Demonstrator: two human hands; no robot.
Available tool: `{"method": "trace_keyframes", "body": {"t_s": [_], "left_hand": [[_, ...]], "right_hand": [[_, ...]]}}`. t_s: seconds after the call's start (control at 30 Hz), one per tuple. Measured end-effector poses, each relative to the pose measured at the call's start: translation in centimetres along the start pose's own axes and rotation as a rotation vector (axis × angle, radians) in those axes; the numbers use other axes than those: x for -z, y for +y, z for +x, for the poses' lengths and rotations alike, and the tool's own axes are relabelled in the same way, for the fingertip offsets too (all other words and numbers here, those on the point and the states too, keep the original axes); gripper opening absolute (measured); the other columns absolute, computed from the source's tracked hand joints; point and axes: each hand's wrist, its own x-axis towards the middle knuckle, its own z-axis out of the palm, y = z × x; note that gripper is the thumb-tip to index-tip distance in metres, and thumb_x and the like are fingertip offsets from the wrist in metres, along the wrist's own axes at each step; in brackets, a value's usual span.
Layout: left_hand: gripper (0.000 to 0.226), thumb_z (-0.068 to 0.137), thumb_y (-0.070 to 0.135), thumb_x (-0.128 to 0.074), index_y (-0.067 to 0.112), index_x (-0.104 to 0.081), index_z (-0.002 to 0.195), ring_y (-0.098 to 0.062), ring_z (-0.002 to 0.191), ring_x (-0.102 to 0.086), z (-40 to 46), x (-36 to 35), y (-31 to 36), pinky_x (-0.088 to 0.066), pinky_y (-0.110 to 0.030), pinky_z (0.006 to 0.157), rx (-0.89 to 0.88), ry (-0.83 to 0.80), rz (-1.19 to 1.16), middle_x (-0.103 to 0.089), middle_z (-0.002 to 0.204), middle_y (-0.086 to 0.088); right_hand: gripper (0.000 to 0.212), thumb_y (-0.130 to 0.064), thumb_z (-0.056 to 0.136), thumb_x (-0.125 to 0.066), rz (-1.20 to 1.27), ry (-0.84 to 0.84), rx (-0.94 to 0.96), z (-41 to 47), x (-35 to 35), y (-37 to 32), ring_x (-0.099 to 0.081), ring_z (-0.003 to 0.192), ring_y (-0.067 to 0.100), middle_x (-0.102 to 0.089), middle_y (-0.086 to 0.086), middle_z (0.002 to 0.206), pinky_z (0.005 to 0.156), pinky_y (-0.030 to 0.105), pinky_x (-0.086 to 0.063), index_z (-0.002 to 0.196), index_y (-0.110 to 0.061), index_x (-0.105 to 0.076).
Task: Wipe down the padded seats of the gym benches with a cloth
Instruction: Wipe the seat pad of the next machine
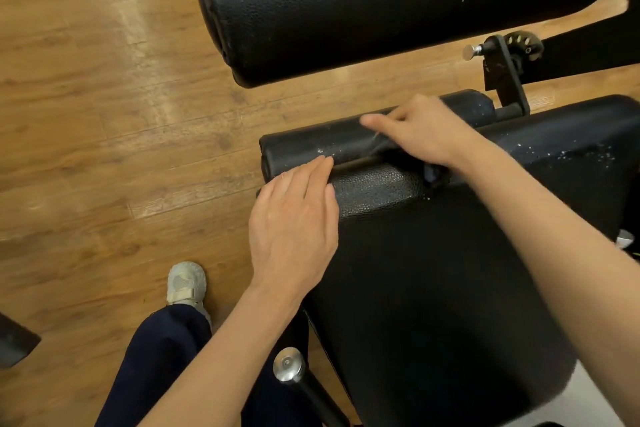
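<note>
At 7 o'clock we see our leg and a shoe [186, 282] on the wood floor [104, 114]. Our left hand [294, 225] lies flat, fingers straight, on the seat [433, 270] edge. At 1 o'clock from it, our right hand [420, 130] pinches a dark cloth [433, 174] against the roller pad [311, 146]. We judge that wiping is under way. Next, the cloth must sweep the white specks at 3 o'clock. Farthest, at 12 o'clock, a second pad [381, 3] waits, not yet dry.
</note>
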Motion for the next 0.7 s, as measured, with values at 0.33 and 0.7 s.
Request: {"method": "trace_keyframes", "body": {"t_s": [0.33,0.7], "left_hand": [[0.043,0.103,0.025,-0.031,0.016,-0.064,0.130,-0.014,0.113,-0.063,0.0,-0.4,-0.2,-0.041,-0.031,0.098,-0.013,0.056,-0.008,-0.069,0.123,0.003],[0.043,0.104,0.027,-0.030,0.018,-0.062,0.132,-0.013,0.116,-0.061,0.0,-0.4,-0.4,-0.039,-0.029,0.098,-0.010,0.020,-0.010,-0.068,0.126,0.005]], "right_hand": [[0.035,-0.044,0.097,-0.051,-0.140,0.332,0.059,-2.7,-0.8,2.3,-0.065,0.086,0.033,-0.071,0.008,0.083,0.075,0.039,-0.053,0.096,-0.020,-0.075],[0.033,-0.043,0.098,-0.051,-0.104,0.362,-0.043,-2.7,-1.2,2.9,-0.058,0.114,0.035,-0.070,0.013,0.092,0.098,0.043,-0.046,0.102,-0.020,-0.075]]}}
